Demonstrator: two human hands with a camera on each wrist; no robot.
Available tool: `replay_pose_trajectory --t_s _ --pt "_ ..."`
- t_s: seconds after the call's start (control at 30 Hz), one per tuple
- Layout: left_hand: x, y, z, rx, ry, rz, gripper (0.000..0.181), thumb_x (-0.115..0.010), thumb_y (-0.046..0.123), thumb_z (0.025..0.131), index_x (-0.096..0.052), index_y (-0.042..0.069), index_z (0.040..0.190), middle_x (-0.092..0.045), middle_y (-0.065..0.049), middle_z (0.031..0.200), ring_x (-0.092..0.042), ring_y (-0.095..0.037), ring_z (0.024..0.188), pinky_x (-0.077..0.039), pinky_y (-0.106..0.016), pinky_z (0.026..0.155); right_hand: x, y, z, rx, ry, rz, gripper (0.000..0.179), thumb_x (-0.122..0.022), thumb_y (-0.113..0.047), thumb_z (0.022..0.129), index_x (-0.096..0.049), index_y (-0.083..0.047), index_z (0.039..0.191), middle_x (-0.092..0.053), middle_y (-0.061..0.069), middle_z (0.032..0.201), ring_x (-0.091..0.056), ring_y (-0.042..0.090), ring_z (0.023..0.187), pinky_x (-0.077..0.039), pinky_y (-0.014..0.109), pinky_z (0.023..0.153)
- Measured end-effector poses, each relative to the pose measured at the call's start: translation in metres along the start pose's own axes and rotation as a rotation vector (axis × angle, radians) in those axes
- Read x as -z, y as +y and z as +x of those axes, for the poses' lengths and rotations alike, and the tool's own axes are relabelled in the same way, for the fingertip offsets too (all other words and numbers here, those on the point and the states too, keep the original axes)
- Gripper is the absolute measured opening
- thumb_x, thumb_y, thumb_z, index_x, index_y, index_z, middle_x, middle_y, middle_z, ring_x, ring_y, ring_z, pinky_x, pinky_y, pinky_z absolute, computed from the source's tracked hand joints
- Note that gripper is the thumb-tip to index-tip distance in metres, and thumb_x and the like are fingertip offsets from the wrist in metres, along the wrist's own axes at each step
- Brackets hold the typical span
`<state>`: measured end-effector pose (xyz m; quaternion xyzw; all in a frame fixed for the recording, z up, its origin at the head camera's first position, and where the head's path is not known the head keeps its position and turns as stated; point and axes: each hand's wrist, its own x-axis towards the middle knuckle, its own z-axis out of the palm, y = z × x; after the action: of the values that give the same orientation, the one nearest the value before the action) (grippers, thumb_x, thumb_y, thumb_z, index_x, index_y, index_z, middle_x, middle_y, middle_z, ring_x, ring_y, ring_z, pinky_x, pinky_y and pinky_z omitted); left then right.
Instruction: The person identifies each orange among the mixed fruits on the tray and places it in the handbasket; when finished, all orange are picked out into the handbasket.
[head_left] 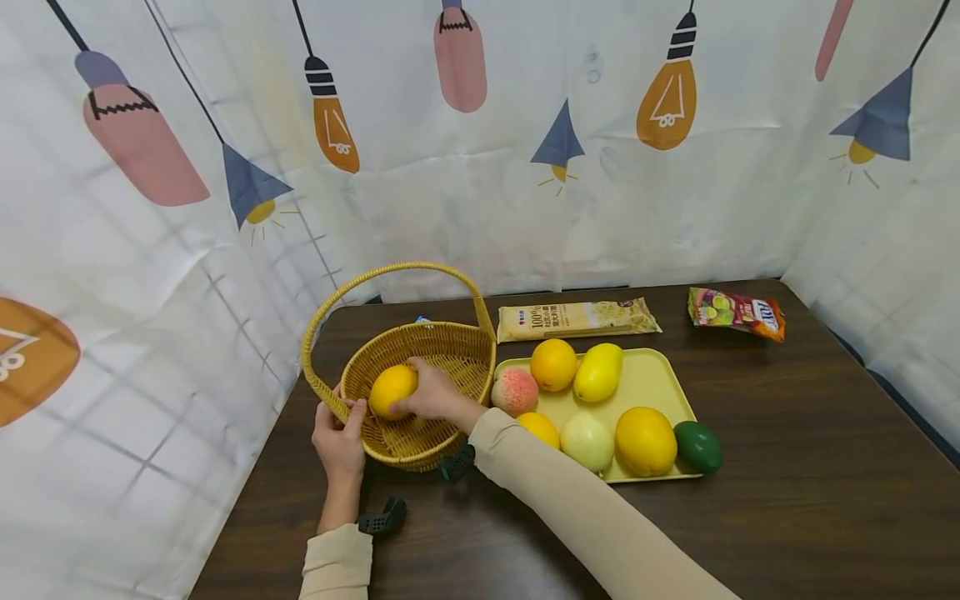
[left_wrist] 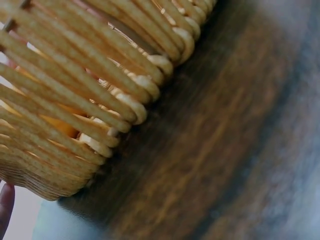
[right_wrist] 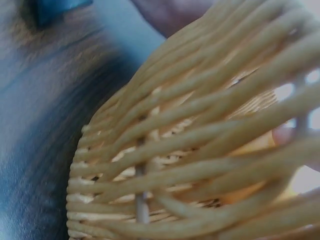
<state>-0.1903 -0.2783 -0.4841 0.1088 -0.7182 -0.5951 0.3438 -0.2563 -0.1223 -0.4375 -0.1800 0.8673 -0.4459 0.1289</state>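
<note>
A woven wicker basket (head_left: 413,457) with a tall hoop handle stands at the left of the table. My left hand (head_left: 341,442) grips its left rim by the foot of the handle. Inside the basket, my right hand (head_left: 435,392) holds a yellow-orange fruit (head_left: 392,392), an orange by its look, thumb and fingers around its right side. In the left wrist view the basket's slatted wall (left_wrist: 65,75) fills the upper left. Through the weave of the basket wall (right_wrist: 200,135), the right wrist view shows part of the orange fruit (right_wrist: 257,145).
Right of the basket lies a yellow tray (head_left: 660,375) with a peach (head_left: 515,391), a long yellow fruit (head_left: 598,372), a pale green fruit (head_left: 587,442) and several orange ones. A dark green fruit (head_left: 698,447) sits at its corner. Behind are a noodle packet (head_left: 577,320) and a snack bag (head_left: 737,313).
</note>
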Motion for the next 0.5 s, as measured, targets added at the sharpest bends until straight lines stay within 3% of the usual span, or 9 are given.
replay_pose_trajectory --t_s 0.27,0.4,0.5 --pt "0.002 0.027 -0.009 -0.012 -0.031 0.005 0.030 -0.065 0.011 0.093 -0.062 -0.012 0.112 -0.054 -0.023 0.104 -0.052 -0.002 0.069 -0.044 -0.013 0.059 0.009 -0.004 -0.011 0.070 0.041 0.022 0.075 -0.078 -0.035 0.083 -0.044 -0.012 0.145 -0.053 0.008 0.138 -0.055 0.022 0.119 -0.047 0.035 0.095" --pt "0.001 0.035 -0.012 -0.028 -0.023 0.034 0.026 -0.064 0.012 0.093 -0.060 -0.012 0.104 -0.058 -0.023 0.119 -0.054 -0.001 0.077 -0.044 -0.012 0.062 0.017 -0.006 -0.023 0.131 0.049 0.021 0.072 -0.077 -0.034 0.085 -0.044 -0.013 0.145 -0.051 0.006 0.141 -0.053 0.022 0.122 -0.047 0.037 0.097" --pt "0.002 0.029 -0.011 -0.021 -0.024 0.031 0.026 -0.065 0.012 0.093 -0.059 -0.012 0.100 -0.056 -0.021 0.131 -0.056 -0.002 0.085 -0.045 -0.011 0.065 0.026 -0.005 -0.036 0.179 0.036 0.040 0.070 -0.075 -0.035 0.086 -0.044 -0.013 0.145 -0.050 0.004 0.143 -0.052 0.024 0.123 -0.047 0.037 0.097"
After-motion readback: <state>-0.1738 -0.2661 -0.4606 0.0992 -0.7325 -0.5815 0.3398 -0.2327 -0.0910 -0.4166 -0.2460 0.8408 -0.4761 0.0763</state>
